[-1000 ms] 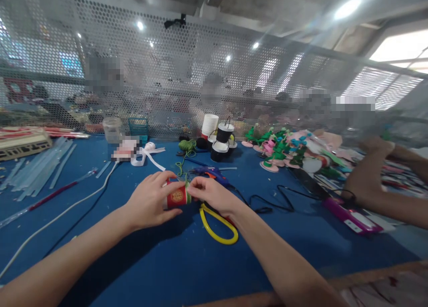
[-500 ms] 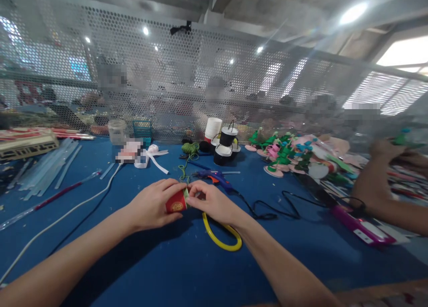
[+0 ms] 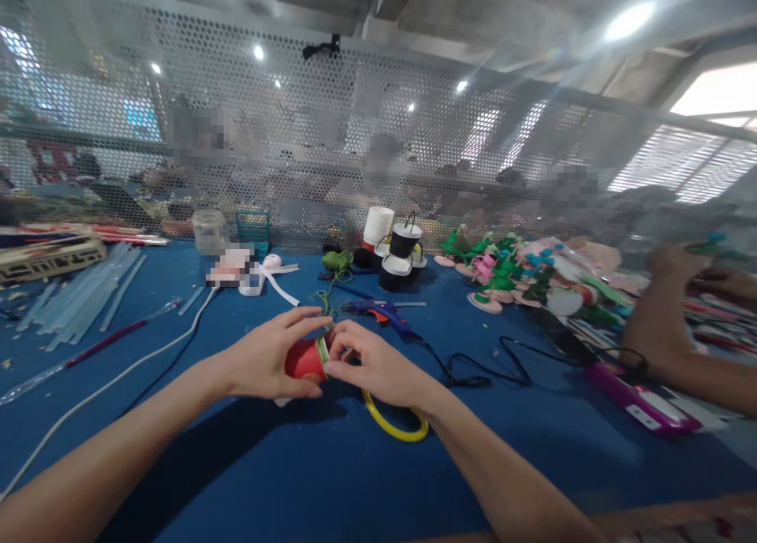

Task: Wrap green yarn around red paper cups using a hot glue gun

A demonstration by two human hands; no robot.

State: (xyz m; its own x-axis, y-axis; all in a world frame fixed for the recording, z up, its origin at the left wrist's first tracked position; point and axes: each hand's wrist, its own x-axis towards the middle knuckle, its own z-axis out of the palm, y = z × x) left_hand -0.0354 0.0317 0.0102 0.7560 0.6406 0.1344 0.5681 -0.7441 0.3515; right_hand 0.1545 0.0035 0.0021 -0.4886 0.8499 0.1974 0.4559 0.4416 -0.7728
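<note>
**Hands on the red cup**

The left hand (image 3: pixel 263 362) grips a small red cup (image 3: pixel 304 360) above the middle of the blue tabletop (image 3: pixel 307 480); the right hand (image 3: pixel 370 362) pinches green cord (image 3: pixel 324 346) at its rim, over a yellow loop (image 3: pixel 395 422).

Small red paper cup (image 3: pixel 304 360) with matt wall, green twine (image 3: pixel 337 261) rough and fibrous at far centre, glossy yellow plastic loop (image 3: pixel 395 423) near, matt blue cloth-like table cover (image 3: pixel 296 472), perforated metal screen (image 3: pixel 296 133) far, clear plastic sticks (image 3: pixel 76 291) left
</note>
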